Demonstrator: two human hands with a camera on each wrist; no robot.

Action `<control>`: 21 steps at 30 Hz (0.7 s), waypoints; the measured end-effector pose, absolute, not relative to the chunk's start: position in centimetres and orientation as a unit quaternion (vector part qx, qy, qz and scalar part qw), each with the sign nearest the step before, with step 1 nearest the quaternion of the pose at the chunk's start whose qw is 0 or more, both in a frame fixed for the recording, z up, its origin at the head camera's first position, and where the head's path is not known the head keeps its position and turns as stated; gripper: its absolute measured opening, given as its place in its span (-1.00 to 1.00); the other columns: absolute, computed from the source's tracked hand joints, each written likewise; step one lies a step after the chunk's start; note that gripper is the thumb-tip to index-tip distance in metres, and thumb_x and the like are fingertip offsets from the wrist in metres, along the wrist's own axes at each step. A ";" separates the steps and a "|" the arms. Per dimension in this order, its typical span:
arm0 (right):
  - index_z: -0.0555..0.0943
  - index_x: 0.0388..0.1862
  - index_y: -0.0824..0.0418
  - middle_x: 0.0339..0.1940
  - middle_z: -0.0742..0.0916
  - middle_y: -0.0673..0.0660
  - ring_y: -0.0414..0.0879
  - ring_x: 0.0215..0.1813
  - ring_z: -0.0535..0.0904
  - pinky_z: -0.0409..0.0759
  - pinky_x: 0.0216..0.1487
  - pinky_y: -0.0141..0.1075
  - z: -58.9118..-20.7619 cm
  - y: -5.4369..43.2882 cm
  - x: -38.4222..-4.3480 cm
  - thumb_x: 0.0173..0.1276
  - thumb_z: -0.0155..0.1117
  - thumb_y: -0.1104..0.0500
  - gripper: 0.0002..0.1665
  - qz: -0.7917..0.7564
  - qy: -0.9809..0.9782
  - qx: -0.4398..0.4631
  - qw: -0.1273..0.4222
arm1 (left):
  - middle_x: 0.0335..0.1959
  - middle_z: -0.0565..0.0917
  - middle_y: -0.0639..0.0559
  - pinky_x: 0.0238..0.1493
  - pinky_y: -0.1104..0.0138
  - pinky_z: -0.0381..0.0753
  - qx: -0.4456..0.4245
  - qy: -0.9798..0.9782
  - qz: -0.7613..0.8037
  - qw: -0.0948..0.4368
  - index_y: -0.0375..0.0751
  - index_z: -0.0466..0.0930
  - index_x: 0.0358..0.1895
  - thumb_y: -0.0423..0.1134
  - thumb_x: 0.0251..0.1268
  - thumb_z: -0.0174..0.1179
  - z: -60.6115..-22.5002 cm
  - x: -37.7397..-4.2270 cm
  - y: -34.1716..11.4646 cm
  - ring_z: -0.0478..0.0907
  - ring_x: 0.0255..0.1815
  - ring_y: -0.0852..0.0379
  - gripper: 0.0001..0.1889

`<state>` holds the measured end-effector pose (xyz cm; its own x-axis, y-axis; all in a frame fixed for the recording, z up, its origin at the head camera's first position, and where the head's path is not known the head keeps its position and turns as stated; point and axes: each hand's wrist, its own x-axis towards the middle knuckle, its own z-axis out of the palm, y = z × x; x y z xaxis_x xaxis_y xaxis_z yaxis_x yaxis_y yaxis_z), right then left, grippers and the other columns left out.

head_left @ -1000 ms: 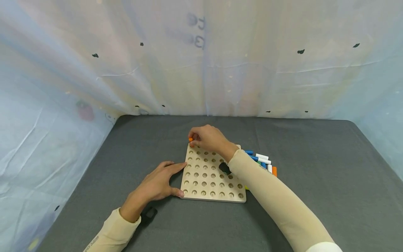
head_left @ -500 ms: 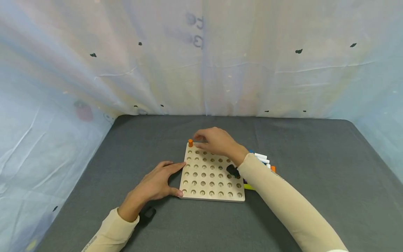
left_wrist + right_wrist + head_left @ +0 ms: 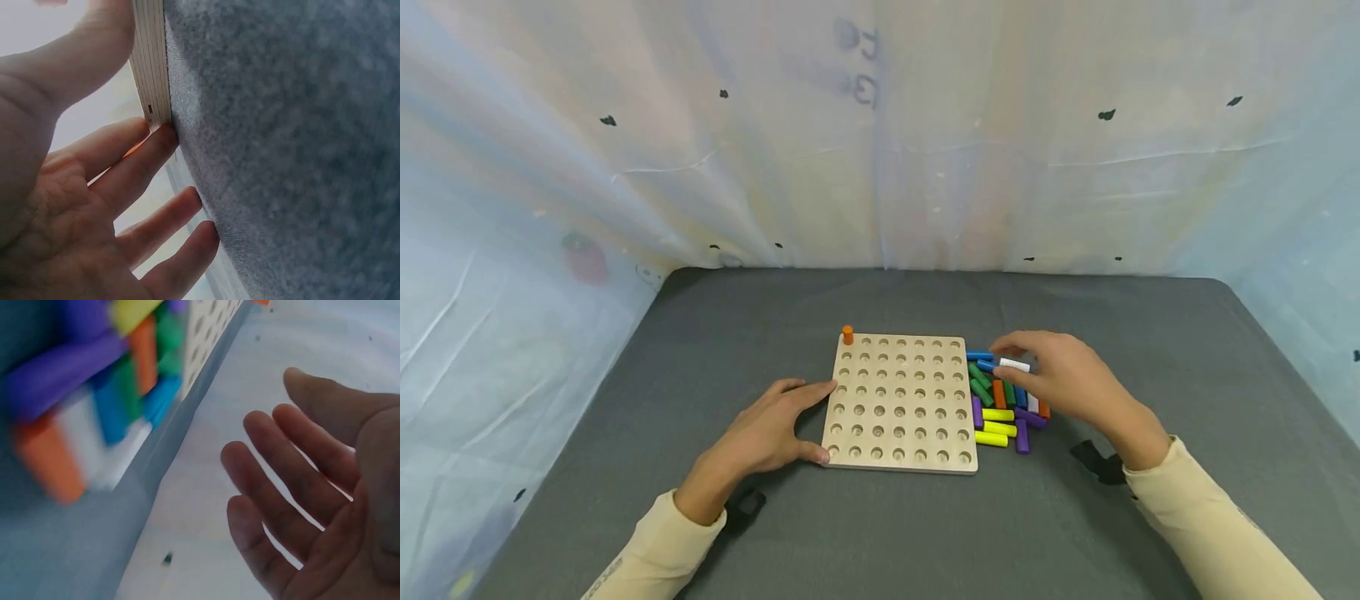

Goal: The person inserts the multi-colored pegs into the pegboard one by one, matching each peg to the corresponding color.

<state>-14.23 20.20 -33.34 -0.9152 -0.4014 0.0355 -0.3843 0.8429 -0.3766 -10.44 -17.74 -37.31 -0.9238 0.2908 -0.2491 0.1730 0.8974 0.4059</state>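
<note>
A square wooden pegboard (image 3: 910, 400) with rows of round holes lies flat on the grey table. One orange peg (image 3: 847, 335) stands upright in its far left corner hole. My left hand (image 3: 767, 429) rests at the board's left edge, thumb and fingertips against its side, fingers fairly straight. In the left wrist view those fingers (image 3: 134, 165) touch the board's layered edge (image 3: 153, 75). My right hand (image 3: 1067, 375) hovers over the far side of a pile of loose pegs, fingers spread and holding nothing. The right wrist view shows its palm and relaxed fingers (image 3: 281, 462) apart from the pegs.
Beside the board's right edge lie several pegs, among them a yellow peg (image 3: 992, 438), a purple peg (image 3: 1022, 436), a green peg (image 3: 981, 392) and a blue peg (image 3: 980, 356). A pale printed curtain (image 3: 925, 167) closes off the table's far edge.
My right hand has let go of the orange peg, now standing in the corner hole, and has moved right to the loose pegs. My left hand stays at the board's edge.
</note>
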 end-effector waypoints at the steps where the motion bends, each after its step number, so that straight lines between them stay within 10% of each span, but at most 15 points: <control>1: 0.67 0.14 0.06 0.01 0.78 0.07 0.04 0.04 0.69 0.61 0.05 0.08 -33.4 20.9 -13.8 0.38 0.35 0.02 -0.62 -0.185 0.964 -0.192 0.024 | 0.51 0.35 0.00 0.18 -0.27 0.43 0.120 0.962 0.192 0.155 0.23 0.19 0.55 0.08 -0.16 0.57 -37.3 -10.5 -17.7 0.19 0.55 -0.11 0.08; 21: 0.67 0.08 0.08 -0.15 0.78 0.02 -0.02 -0.11 0.67 0.61 -0.14 0.01 -35.2 25.0 -11.9 0.31 0.41 -0.01 -0.60 -0.153 0.979 -0.120 0.054 | 0.50 0.37 0.04 0.20 -0.27 0.42 0.134 0.959 0.195 0.154 0.24 0.21 0.54 0.09 -0.16 0.57 -37.6 -10.7 -18.1 0.21 0.53 -0.11 0.06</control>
<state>-11.90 25.04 -35.24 -0.9655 -0.2512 -0.0689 -0.2182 0.9245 -0.3127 -10.69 -18.09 -37.59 -0.9162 0.3180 -0.2439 0.1973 0.8876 0.4161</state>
